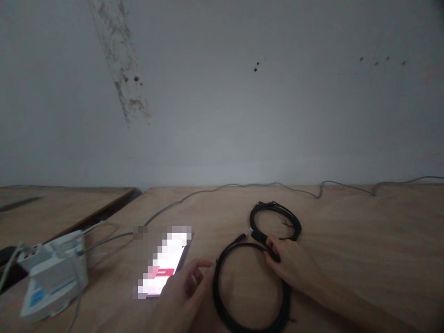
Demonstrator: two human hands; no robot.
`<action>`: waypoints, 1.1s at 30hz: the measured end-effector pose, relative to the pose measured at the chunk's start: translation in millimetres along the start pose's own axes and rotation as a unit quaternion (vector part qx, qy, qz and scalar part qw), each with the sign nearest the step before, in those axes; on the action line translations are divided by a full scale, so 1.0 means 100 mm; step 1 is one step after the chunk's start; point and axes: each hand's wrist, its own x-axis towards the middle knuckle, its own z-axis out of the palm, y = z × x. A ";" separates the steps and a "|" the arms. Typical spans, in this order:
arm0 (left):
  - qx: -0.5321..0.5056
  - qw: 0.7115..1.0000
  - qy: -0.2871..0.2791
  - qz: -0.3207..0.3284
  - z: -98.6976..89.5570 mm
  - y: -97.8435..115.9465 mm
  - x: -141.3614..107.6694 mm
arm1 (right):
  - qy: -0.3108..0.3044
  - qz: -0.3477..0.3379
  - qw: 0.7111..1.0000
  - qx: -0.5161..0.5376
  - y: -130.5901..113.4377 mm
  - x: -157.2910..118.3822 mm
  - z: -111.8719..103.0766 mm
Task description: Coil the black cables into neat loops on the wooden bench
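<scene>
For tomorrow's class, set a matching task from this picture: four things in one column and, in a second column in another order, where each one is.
Things:
1. Right hand
2. Left hand
3. Smartphone
4. White plastic box

Places:
A. Far left of the view, with a grey cable running from it
B. Lying on the plywood table with its screen lit
C. On the black cable coils
D. Beside the phone, with fingers raised

Pairs: 1-C, 2-D, 3-B, 4-A
</scene>
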 end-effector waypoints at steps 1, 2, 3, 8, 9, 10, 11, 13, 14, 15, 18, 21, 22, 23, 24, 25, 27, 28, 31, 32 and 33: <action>-0.030 1.000 -0.001 -0.005 -0.01 -0.03 0.00 | 0.000 0.001 1.000 0.004 0.00 0.00 0.01; -0.059 0.998 -0.017 -0.012 -0.02 -0.06 0.00 | 0.000 0.003 1.000 0.006 0.00 0.00 0.01; -0.086 0.996 -0.018 -0.014 -0.02 -0.09 -0.01 | 0.002 0.007 1.000 0.007 0.00 0.01 0.01; -0.134 0.990 -0.020 -0.034 0.02 -0.10 -0.04 | 0.023 0.016 1.000 0.011 -0.02 -0.01 -0.02; -0.133 0.990 -0.013 -0.041 0.04 -0.07 -0.04 | 0.027 0.014 0.999 0.013 -0.02 -0.02 -0.03; -0.131 0.990 -0.002 -0.048 0.05 -0.04 -0.05 | 0.029 0.012 0.999 0.016 -0.02 -0.02 -0.03; -0.131 0.990 0.004 -0.047 0.06 -0.01 -0.05 | 0.030 0.010 0.999 0.020 -0.01 -0.03 -0.04; -0.150 0.988 0.007 -0.038 0.07 0.06 -0.06 | 0.030 0.006 0.999 0.029 0.01 -0.03 -0.04; -0.166 0.985 0.019 -0.039 0.06 0.08 -0.06 | 0.029 0.003 0.999 0.036 0.01 -0.04 -0.03; -0.194 0.980 0.030 -0.044 0.05 0.10 -0.06 | 0.027 0.000 0.999 0.041 0.02 -0.04 -0.03; -0.322 0.943 0.065 -0.055 -0.02 0.14 -0.07 | 0.017 -0.001 0.999 0.050 0.02 -0.04 -0.03; -0.431 0.896 0.093 -0.043 -0.11 0.14 -0.11 | 0.015 0.001 0.998 0.054 0.00 -0.04 -0.04; -0.477 0.870 0.120 -0.035 -0.13 0.13 -0.13 | 0.016 -0.001 0.998 0.057 0.00 -0.04 -0.04; -0.507 0.855 0.105 -0.035 -0.15 0.12 -0.16 | 0.016 -0.003 0.998 0.059 -0.01 -0.05 -0.05; -0.529 0.841 0.112 -0.029 -0.16 0.10 -0.18 | 0.014 -0.004 0.998 0.060 -0.01 -0.05 -0.05; -0.542 0.832 0.121 -0.023 -0.16 0.09 -0.20 | 0.012 -0.004 0.998 0.059 -0.02 -0.05 -0.05; -0.551 0.824 0.132 -0.015 -0.14 0.08 -0.22 | 0.010 -0.002 0.999 0.053 -0.01 -0.05 -0.04; -0.552 0.823 0.137 -0.013 -0.13 0.09 -0.21 | 0.012 -0.001 0.999 0.050 -0.01 -0.05 -0.03; -0.554 0.817 0.155 -0.012 -0.08 0.12 -0.12 | 0.018 -0.002 0.999 0.051 0.00 -0.05 -0.02; -0.558 0.813 0.163 -0.012 -0.06 0.13 -0.09 | 0.020 -0.003 0.998 0.055 0.00 -0.05 -0.02; -0.561 0.816 0.139 -0.019 -0.05 0.13 -0.05 | 0.023 -0.003 0.998 0.060 0.00 -0.05 -0.03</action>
